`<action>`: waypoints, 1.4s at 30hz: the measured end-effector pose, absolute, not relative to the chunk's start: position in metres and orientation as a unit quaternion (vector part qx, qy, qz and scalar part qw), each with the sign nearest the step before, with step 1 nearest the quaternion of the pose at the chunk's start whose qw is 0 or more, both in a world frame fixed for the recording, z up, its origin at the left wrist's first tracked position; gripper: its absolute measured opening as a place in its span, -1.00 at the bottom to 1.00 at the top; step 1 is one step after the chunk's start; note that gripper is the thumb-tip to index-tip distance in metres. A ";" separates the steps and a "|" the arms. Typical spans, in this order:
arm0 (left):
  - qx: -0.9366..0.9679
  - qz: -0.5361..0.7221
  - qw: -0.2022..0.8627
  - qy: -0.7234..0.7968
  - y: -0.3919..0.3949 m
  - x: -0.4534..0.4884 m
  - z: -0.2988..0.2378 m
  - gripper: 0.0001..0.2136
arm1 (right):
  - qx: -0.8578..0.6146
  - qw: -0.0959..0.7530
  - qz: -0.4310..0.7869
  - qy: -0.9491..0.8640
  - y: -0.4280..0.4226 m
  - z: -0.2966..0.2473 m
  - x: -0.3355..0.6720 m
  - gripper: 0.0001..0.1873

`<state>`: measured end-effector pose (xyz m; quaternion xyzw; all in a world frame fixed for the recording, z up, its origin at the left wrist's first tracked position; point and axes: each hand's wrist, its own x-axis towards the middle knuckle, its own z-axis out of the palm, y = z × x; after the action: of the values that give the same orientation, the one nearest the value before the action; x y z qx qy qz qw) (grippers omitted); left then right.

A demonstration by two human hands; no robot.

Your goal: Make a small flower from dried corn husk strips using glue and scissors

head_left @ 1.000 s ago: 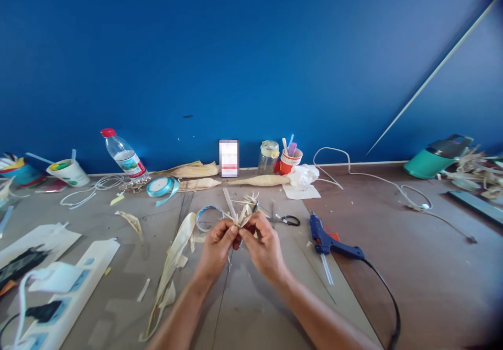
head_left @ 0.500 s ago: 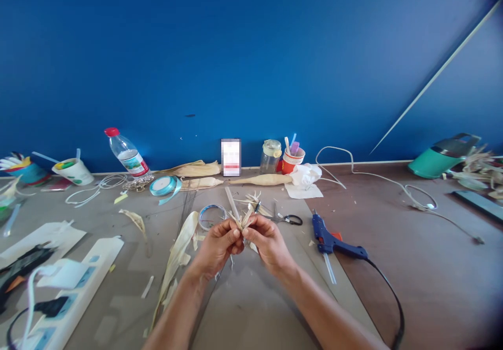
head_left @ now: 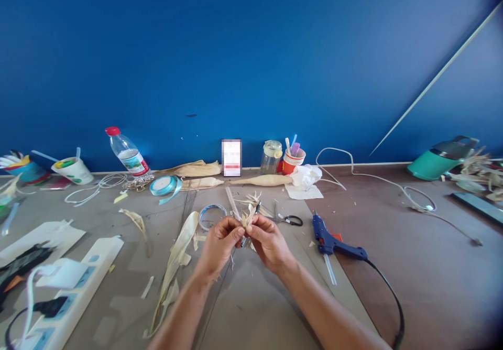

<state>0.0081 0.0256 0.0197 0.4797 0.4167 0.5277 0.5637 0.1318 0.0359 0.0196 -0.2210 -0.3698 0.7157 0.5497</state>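
Left hand and right hand are both pinching a small husk bundle over the desk; thin strips could be tearing, with the glue gun at 3 o'clock

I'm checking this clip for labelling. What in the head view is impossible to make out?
- The husk bundle: its lower part is hidden between the left hand and right hand.
- The card by the wall: its face is blurred out.
- The power strip: cut off by the bottom left edge.
- The glue gun: its cord runs out of the bottom edge.
- The water bottle: label too small to read.
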 end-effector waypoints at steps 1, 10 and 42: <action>0.488 0.537 0.535 0.433 0.025 0.009 0.021 -0.80 | -0.227 0.555 0.708 -0.373 0.037 0.018 0.132 -0.77; 0.660 0.522 0.225 0.491 0.017 0.012 0.030 -0.97 | -0.253 0.587 0.670 -0.377 0.045 -0.001 0.133 -0.83; 0.621 0.499 0.355 0.489 0.021 0.010 0.029 -0.81 | -0.360 0.575 0.600 -0.424 0.042 0.012 0.134 -0.90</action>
<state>0.0098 0.0211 0.0289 0.6214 0.4889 0.4990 0.3549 0.1341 0.0425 0.0118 -0.3604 -0.4239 0.5996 0.5752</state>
